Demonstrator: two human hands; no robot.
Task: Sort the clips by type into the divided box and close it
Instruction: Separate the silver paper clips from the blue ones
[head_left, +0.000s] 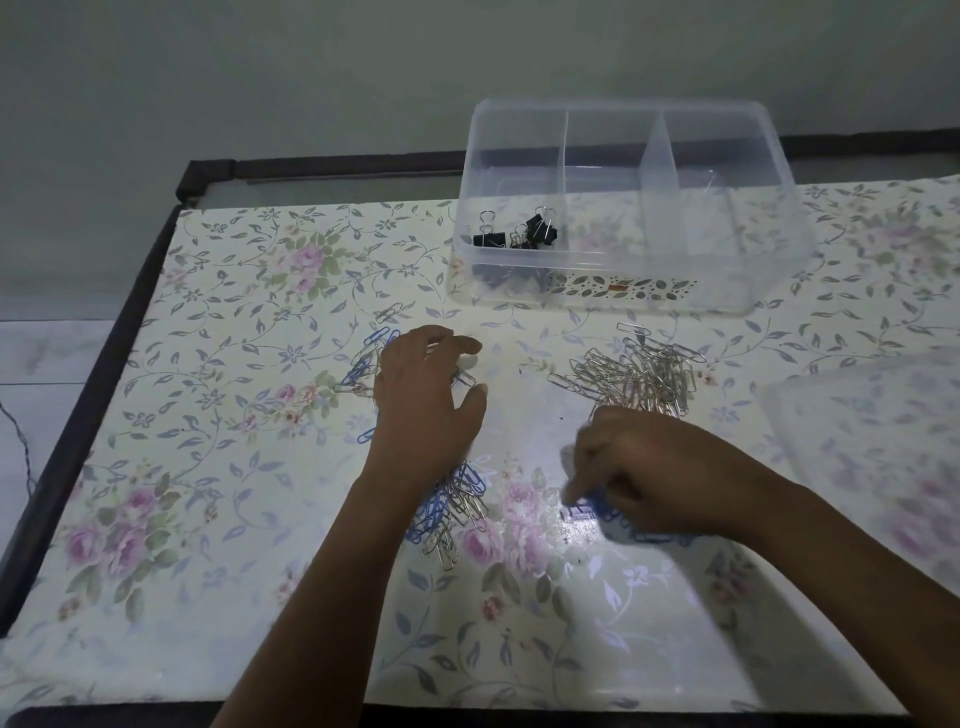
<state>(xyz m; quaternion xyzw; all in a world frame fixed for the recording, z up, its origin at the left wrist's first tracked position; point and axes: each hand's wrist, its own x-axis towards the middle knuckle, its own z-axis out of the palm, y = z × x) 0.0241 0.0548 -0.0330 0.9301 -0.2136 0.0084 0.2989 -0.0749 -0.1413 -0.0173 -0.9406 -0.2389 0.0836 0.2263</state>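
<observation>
Head view: left hand rests, fingers spread, on mixed paper clips. Right hand, blurred, curls over blue clips; I cannot tell whether it pinches any. Silver clips lie near the far-right open divided box, with binder clips in its left compartment.
</observation>
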